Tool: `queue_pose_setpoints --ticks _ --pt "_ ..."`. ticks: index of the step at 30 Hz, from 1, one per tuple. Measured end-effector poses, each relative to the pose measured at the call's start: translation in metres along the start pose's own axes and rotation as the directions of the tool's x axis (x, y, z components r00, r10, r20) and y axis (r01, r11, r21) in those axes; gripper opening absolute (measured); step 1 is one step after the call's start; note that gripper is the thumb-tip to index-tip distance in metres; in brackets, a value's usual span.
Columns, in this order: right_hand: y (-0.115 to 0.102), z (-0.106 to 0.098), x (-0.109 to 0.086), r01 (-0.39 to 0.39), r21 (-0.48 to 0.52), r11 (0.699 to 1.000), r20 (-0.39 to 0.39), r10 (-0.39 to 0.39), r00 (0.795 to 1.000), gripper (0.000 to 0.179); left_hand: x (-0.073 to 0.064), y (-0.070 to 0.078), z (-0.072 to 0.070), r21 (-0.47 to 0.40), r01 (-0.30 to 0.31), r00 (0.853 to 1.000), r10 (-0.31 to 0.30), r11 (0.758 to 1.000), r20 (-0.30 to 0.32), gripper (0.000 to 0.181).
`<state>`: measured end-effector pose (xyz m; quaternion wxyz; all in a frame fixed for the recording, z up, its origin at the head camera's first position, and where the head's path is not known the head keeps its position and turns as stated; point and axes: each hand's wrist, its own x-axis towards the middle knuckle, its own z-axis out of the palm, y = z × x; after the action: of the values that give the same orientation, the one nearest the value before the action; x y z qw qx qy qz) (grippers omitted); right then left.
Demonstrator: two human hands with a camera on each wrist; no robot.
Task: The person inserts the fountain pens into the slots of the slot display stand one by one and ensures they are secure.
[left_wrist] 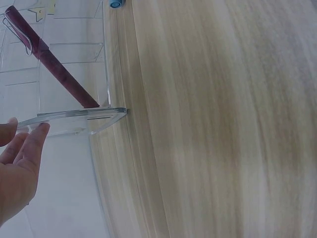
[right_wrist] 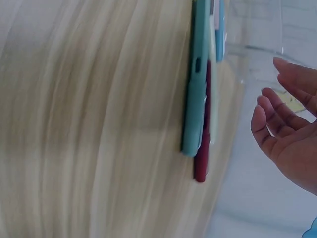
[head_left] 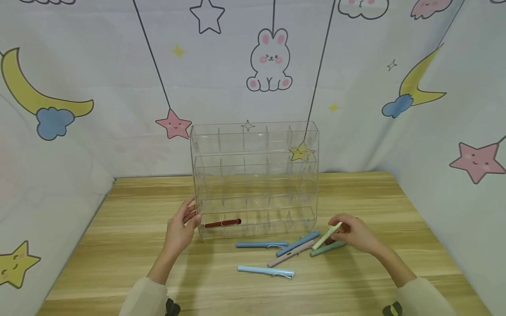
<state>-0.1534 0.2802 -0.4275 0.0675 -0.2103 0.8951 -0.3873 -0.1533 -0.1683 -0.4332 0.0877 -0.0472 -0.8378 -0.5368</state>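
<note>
A clear tiered acrylic rack stands on the table, with a dark red pen lying slantwise in its lowest tier. My left hand touches the rack's left side panel, fingers fairly straight and thumb at the front edge. To the right, my right hand hovers by the pens with loosely bent fingers; the right wrist view shows nothing in it. Nearest to it are a pale yellow-green pen, a green pen and another dark red pen, partly hidden by the green one.
In front of the rack lie a blue pen, a darker blue pen, a pinkish pen and a light blue pen. Behind the wooden table hangs a white curtain printed with stars, moons and a rabbit.
</note>
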Motion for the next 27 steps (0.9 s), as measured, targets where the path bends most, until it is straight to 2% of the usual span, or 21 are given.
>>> queue_pose_setpoints --ticks 3,8,18,27 --pt "0.007 -0.006 -0.007 -0.031 -0.005 1.000 0.000 0.031 1.000 0.025 0.000 0.000 0.000 -0.005 0.007 1.000 -0.007 1.000 0.003 0.052" --pt "0.022 -0.008 -0.016 -0.039 -0.053 0.998 -0.001 0.039 0.999 0.022 0.000 0.000 0.000 -0.009 0.012 1.000 -0.012 1.000 0.006 0.052" --pt "0.047 0.005 -0.024 -0.134 -0.105 0.985 -0.057 0.129 0.990 0.025 0.001 -0.001 0.000 -0.013 0.000 1.000 0.000 1.000 -0.002 0.052" --pt "0.054 0.010 -0.026 -0.134 -0.087 0.987 -0.061 0.129 0.990 0.025 0.001 -0.002 0.000 -0.018 -0.011 1.000 0.011 1.000 0.002 0.052"
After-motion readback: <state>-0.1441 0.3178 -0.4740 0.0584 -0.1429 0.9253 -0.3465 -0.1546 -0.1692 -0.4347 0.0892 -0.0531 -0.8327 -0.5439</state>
